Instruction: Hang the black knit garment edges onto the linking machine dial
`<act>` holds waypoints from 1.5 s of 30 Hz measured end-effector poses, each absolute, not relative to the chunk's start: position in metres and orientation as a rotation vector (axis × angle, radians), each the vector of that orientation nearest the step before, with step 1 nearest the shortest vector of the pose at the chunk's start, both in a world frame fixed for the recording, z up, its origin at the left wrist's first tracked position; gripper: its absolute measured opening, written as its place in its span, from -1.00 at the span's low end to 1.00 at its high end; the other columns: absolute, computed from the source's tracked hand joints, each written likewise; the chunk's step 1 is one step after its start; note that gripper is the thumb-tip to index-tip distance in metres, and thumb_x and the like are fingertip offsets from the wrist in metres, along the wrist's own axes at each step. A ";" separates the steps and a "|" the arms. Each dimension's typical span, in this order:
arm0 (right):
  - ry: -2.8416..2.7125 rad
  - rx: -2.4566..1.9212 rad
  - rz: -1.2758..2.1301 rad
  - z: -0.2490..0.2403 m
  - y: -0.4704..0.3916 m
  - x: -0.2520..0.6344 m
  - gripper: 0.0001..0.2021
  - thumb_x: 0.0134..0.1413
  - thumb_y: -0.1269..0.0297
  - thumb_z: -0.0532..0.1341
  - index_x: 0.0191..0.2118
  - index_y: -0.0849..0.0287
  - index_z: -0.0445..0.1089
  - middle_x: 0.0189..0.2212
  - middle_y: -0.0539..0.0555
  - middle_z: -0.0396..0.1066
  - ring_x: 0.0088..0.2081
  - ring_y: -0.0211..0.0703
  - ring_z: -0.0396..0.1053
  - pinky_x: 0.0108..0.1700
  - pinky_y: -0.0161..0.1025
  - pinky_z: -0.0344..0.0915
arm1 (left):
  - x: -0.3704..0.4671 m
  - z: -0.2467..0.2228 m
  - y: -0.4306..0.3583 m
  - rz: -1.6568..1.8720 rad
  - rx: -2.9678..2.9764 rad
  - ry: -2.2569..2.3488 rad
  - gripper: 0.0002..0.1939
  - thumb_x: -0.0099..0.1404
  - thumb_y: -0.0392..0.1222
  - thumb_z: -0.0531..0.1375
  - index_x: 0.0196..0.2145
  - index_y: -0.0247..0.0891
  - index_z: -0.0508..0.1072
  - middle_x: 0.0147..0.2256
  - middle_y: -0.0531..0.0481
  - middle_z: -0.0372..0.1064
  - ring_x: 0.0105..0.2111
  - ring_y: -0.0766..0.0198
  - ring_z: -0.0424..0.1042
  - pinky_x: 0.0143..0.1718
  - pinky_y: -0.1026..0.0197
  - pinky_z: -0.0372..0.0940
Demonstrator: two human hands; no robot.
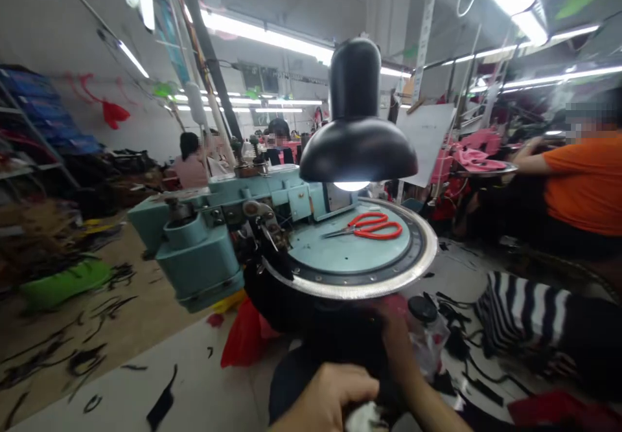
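My left hand [340, 390] is low in the middle, its fingers curled beside a small whitish bundle [365, 417]; what it grips is not clear. My right hand [394, 328] reaches forward beneath the round plate's edge, blurred and dark, its fingers hidden. Dark cloth [340, 331] hangs from the machine between the hands. Above them is a pale green linking machine [199, 257] with a round plate [321, 254] ringed by a metal edge. Red-handled scissors [376, 227] lie on the plate under a black lamp [358, 150], which is lit.
A clear jar [427, 335] with a dark lid stands right of my right hand. Striped cloth [527, 309] lies farther right, near a person in an orange top [586, 182]. Red plastic [245, 335] hangs below the machine. Black scraps cover parts of the floor.
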State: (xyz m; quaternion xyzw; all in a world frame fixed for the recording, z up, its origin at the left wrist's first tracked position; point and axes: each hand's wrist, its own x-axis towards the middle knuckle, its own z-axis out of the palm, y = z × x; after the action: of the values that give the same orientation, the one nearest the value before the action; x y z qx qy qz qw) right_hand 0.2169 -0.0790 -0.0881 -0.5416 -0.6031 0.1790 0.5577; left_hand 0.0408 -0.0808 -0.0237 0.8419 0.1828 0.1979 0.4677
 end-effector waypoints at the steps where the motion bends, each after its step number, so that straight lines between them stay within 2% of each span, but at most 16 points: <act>1: -1.372 -1.293 0.424 -0.084 -0.082 0.221 -0.75 0.09 0.34 0.10 -0.26 0.13 0.54 -0.39 0.16 0.57 -0.33 0.02 0.55 -0.34 -0.17 0.48 | 0.036 -0.020 -0.078 0.544 2.135 0.455 -0.74 0.27 -0.04 0.19 -0.47 -0.25 0.46 -0.49 0.02 0.34 -0.48 0.33 0.30 -0.46 0.32 0.13; 3: -1.404 -1.280 0.508 -0.070 -0.099 0.230 -0.82 0.07 0.33 0.14 -0.33 0.13 0.52 -0.45 0.11 0.53 -0.39 -0.06 0.52 -0.40 -0.26 0.43 | 0.023 -0.016 -0.067 0.731 2.271 0.536 -0.83 0.29 -0.19 0.17 -0.33 -0.22 0.57 -0.43 -0.03 0.46 -0.44 0.30 0.42 -0.42 0.33 0.22; 6: -1.809 -1.267 0.649 -0.035 -0.133 0.238 -0.93 -0.06 0.31 0.32 -0.36 0.11 0.52 -0.45 0.01 0.51 -0.42 -0.16 0.47 -0.39 -0.34 0.36 | 0.009 -0.015 -0.047 1.076 2.421 0.716 -0.83 0.22 -0.34 0.17 -0.33 -0.22 0.58 -0.48 0.02 0.48 -0.49 0.32 0.45 -0.44 0.34 0.24; 8: -2.015 -1.337 0.558 -0.013 -0.148 0.239 -0.90 0.07 0.23 0.33 -0.40 0.11 0.51 -0.51 -0.02 0.47 -0.45 -0.21 0.42 -0.38 -0.34 0.30 | 0.006 -0.013 -0.037 1.170 2.441 0.807 -0.84 0.17 -0.37 0.18 -0.36 -0.23 0.56 -0.46 0.03 0.50 -0.47 0.30 0.47 -0.40 0.33 0.26; 11: -1.971 -1.453 0.217 0.005 -0.153 0.240 -0.73 0.29 0.19 0.16 -0.41 0.14 0.48 -0.53 0.00 0.40 -0.48 -0.23 0.37 -0.38 -0.31 0.27 | 0.007 -0.009 -0.032 0.976 2.312 0.903 -0.92 0.17 -0.24 0.25 -0.46 -0.26 0.54 -0.50 0.04 0.47 -0.48 0.29 0.44 -0.44 0.32 0.24; 14: -1.867 -1.366 0.108 0.011 -0.153 0.242 -0.82 0.29 0.39 0.12 -0.17 0.13 0.48 -0.28 0.06 0.49 -0.27 -0.21 0.47 -0.23 -0.32 0.36 | 0.004 -0.004 -0.035 0.582 2.013 0.718 -0.74 0.23 -0.02 0.24 -0.43 -0.28 0.50 -0.51 0.04 0.40 -0.54 0.31 0.38 -0.54 0.34 0.21; 16: -1.883 -1.233 0.194 0.013 -0.157 0.242 -0.71 0.25 0.53 0.06 -0.12 0.08 0.46 -0.14 0.04 0.51 -0.15 -0.25 0.49 -0.10 -0.36 0.38 | 0.003 -0.002 -0.039 0.422 1.829 0.586 -0.69 0.32 0.03 0.14 -0.29 -0.28 0.50 -0.54 0.06 0.37 -0.59 0.32 0.36 -0.57 0.34 0.20; 19: -1.985 -1.244 0.255 0.013 -0.160 0.231 -0.73 0.20 0.52 0.09 -0.14 0.08 0.47 -0.26 0.02 0.54 -0.24 -0.22 0.50 -0.19 -0.34 0.40 | 0.009 -0.001 -0.044 0.561 1.807 0.664 -0.72 0.31 -0.01 0.17 -0.25 -0.28 0.53 -0.61 0.11 0.32 -0.65 0.38 0.29 -0.61 0.38 0.13; 23: -1.926 -1.484 0.035 0.005 -0.152 0.214 -0.85 0.22 0.28 0.22 -0.18 0.12 0.53 -0.44 0.05 0.45 -0.42 -0.15 0.42 -0.36 -0.26 0.36 | 0.021 -0.003 -0.041 0.808 1.742 0.809 -0.74 0.07 -0.06 0.38 -0.52 -0.29 0.47 -0.68 0.14 0.26 -0.68 0.43 0.19 -0.66 0.41 0.04; 27: -1.705 -1.273 0.498 0.002 -0.143 0.215 -0.76 0.28 0.39 0.13 -0.14 0.03 0.55 -0.27 0.04 0.54 -0.27 -0.22 0.51 -0.22 -0.34 0.42 | 0.020 -0.008 -0.032 0.582 1.533 0.569 -0.65 0.16 0.10 0.32 -0.41 -0.28 0.47 -0.72 0.13 0.26 -0.73 0.42 0.20 -0.70 0.42 0.00; 30: -1.602 -1.309 0.795 0.005 -0.142 0.216 -0.84 0.24 0.32 0.20 -0.19 0.06 0.55 -0.38 0.00 0.56 -0.37 -0.21 0.52 -0.32 -0.36 0.44 | 0.022 -0.007 -0.034 0.605 1.540 0.525 -0.68 0.24 0.05 0.26 -0.30 -0.30 0.56 -0.72 0.11 0.28 -0.71 0.42 0.23 -0.67 0.42 0.04; 32: -1.604 -1.371 0.649 0.006 -0.142 0.211 -0.88 0.17 0.28 0.28 -0.19 0.08 0.55 -0.44 -0.01 0.54 -0.43 -0.21 0.50 -0.38 -0.36 0.42 | 0.029 -0.003 -0.038 0.741 1.556 0.602 -0.76 0.16 -0.05 0.33 -0.35 -0.29 0.59 -0.70 0.10 0.31 -0.70 0.42 0.24 -0.67 0.41 0.07; 35: -1.583 -1.351 0.116 0.008 -0.140 0.198 -0.90 0.18 0.31 0.28 -0.22 0.11 0.56 -0.47 -0.01 0.53 -0.46 -0.23 0.49 -0.40 -0.35 0.39 | 0.040 -0.001 -0.041 0.922 1.465 0.727 -0.78 -0.01 -0.11 0.43 -0.49 -0.30 0.55 -0.69 0.09 0.34 -0.70 0.41 0.25 -0.69 0.40 0.09; 38: -1.517 -1.341 -0.226 0.011 -0.137 0.188 -0.90 0.19 0.38 0.27 -0.21 0.13 0.55 -0.46 0.00 0.55 -0.48 -0.22 0.49 -0.41 -0.32 0.39 | 0.045 -0.010 -0.037 0.925 1.356 0.649 -0.72 0.02 -0.04 0.44 -0.46 -0.29 0.51 -0.70 0.11 0.33 -0.71 0.41 0.26 -0.70 0.40 0.12; 41: -1.489 -1.347 -0.350 0.014 -0.135 0.184 -0.90 0.18 0.41 0.28 -0.22 0.13 0.54 -0.44 0.00 0.56 -0.46 -0.21 0.50 -0.37 -0.31 0.40 | 0.045 -0.021 -0.034 0.917 1.275 0.513 -0.67 0.13 0.03 0.38 -0.33 -0.29 0.51 -0.71 0.12 0.32 -0.72 0.41 0.25 -0.69 0.40 0.13; 45: -1.474 -1.339 -0.364 0.015 -0.130 0.185 -0.88 0.18 0.42 0.28 -0.20 0.10 0.53 -0.40 -0.02 0.58 -0.41 -0.20 0.53 -0.30 -0.31 0.42 | 0.049 -0.026 -0.037 0.961 1.154 0.514 -0.66 0.14 0.05 0.36 -0.34 -0.31 0.48 -0.74 0.17 0.22 -0.75 0.45 0.15 -0.70 0.40 0.10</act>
State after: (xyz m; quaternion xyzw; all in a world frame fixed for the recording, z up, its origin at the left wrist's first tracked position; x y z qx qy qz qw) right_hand 0.1847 -0.1304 0.0146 -0.5609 -0.6176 -0.1525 0.5298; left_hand 0.0489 -0.0371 -0.0258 0.5183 0.2309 0.4317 0.7012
